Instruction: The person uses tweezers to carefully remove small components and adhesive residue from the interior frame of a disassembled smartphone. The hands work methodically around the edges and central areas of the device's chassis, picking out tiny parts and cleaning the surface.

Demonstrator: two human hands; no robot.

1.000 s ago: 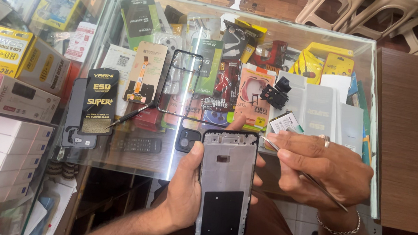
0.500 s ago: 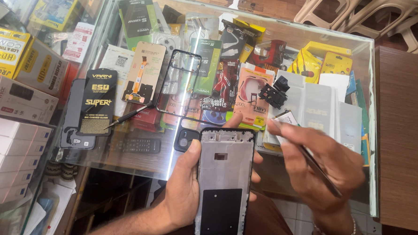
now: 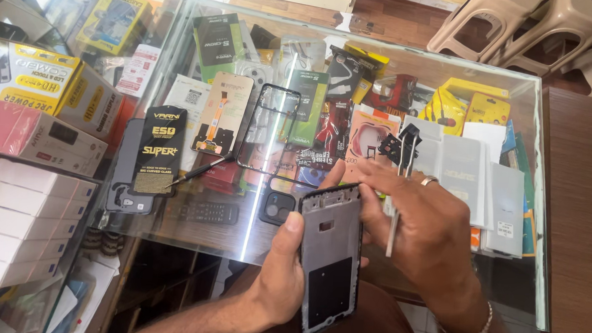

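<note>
My left hand (image 3: 284, 279) is clamped on the phone frame (image 3: 328, 258), tilting it up for access, while my right hand (image 3: 417, 222) pinches tweezers (image 3: 395, 211) beside its edge.

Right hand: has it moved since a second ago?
Yes. The right hand has slid left, toward the phone frame, and turned, so the thin tool now points downward instead of trailing right, judged against the glass counter.

phone frame (image 3: 328, 258) + tweezers (image 3: 395, 211)
bare grey-and-black frame, inner side up, held upright-ish over the glass counter; thin silver tweezers angled just right of its top edge.
</note>
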